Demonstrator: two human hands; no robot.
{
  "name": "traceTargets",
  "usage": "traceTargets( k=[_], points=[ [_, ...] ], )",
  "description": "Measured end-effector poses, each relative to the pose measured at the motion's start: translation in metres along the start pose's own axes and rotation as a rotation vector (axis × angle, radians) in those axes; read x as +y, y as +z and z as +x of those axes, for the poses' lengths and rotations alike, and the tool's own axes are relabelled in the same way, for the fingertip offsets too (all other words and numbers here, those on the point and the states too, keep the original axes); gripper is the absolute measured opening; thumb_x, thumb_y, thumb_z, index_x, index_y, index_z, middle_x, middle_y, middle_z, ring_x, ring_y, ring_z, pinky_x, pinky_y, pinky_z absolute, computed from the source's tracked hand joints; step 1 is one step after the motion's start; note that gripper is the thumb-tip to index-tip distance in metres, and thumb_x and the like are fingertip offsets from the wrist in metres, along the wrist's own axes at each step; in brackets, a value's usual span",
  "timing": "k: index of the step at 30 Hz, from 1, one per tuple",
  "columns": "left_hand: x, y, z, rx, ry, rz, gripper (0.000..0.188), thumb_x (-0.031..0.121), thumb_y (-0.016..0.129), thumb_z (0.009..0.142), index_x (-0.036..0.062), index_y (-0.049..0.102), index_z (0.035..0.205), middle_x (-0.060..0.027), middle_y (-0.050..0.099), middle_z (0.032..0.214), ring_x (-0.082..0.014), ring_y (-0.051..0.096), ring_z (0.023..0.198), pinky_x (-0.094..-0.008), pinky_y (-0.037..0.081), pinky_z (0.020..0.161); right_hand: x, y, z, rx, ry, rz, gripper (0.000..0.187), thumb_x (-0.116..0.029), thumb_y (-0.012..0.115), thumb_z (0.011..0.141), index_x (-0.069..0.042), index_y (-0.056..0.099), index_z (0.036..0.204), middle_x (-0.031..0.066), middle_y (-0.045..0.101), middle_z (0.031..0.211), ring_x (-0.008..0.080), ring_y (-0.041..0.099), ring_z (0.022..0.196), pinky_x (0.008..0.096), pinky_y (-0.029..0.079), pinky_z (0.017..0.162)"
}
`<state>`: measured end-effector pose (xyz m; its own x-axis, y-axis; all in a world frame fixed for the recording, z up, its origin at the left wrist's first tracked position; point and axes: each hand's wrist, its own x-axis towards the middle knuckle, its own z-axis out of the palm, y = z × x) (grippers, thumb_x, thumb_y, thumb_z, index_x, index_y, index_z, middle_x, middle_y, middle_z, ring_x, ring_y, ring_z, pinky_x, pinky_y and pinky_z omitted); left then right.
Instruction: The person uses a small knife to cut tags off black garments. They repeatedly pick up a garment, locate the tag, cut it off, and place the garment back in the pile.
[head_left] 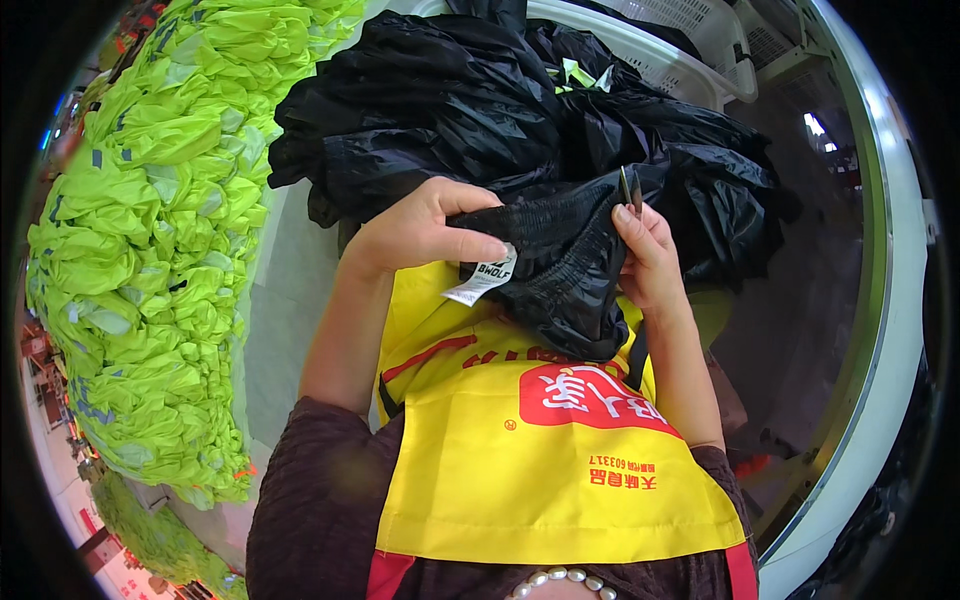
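Across my lap, the gathered elastic waistband of a black garment (565, 245) is stretched between both hands. My left hand (415, 230) pinches one end between thumb and fingers, its thumb beside a white label (490, 275) sewn at the edge. On the other side, my right hand (648, 255) grips the garment's edge and also holds small metal thread snips (630, 190). Their two pointed blades stick up past the fingertips, slightly apart. The handle is hidden in the palm. The lower part of the garment hangs over my yellow apron (540, 490).
A large heap of black garments (430, 100) lies just beyond my hands. Behind it are white plastic baskets (680, 75). On the left rises a long pile of bright yellow-green garments (150, 270). A pale curved edge (885, 300) runs down the right side.
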<state>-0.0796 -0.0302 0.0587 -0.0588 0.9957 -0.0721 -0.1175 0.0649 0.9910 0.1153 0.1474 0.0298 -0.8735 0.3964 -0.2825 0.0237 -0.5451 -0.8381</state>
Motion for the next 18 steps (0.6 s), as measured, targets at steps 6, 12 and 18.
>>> traceTargets(
  k=[6,12,18],
  points=[
    [0.031,0.019,0.023,-0.16,-0.122,0.305,0.016,0.013,0.067,0.078,-0.0025,0.062,0.081,0.0014,0.058,0.069,-0.0034,0.049,0.065,-0.0215,0.04,0.058,-0.014,-0.01,-0.004,0.075,-0.119,-0.23,0.01,-0.019,0.059,0.086,-0.01,0.057,0.083,-0.012,0.045,0.068,-0.0013,0.036,0.059,0.0165,0.026,0.052],
    [0.001,0.049,0.035,-0.166,-0.12,-0.093,0.01,0.008,0.063,0.081,-0.0015,0.061,0.079,0.0038,0.057,0.07,-0.0017,0.046,0.067,-0.0206,0.039,0.058,-0.028,-0.026,-0.003,0.137,-0.282,-0.28,0.011,-0.018,0.06,0.086,-0.008,0.057,0.083,-0.0104,0.047,0.073,-0.0007,0.038,0.067,0.0163,0.03,0.061],
    [-0.002,0.074,0.046,-0.003,0.116,-0.111,0.011,0.001,0.062,0.08,-0.0005,0.064,0.09,-0.0021,0.06,0.093,-0.0071,0.052,0.083,-0.0215,0.041,0.071,0.001,-0.049,-0.002,0.069,-0.183,-0.132,0.011,-0.019,0.058,0.088,-0.008,0.058,0.083,-0.0101,0.052,0.075,-0.0011,0.044,0.067,0.0159,0.036,0.062]
  ],
)
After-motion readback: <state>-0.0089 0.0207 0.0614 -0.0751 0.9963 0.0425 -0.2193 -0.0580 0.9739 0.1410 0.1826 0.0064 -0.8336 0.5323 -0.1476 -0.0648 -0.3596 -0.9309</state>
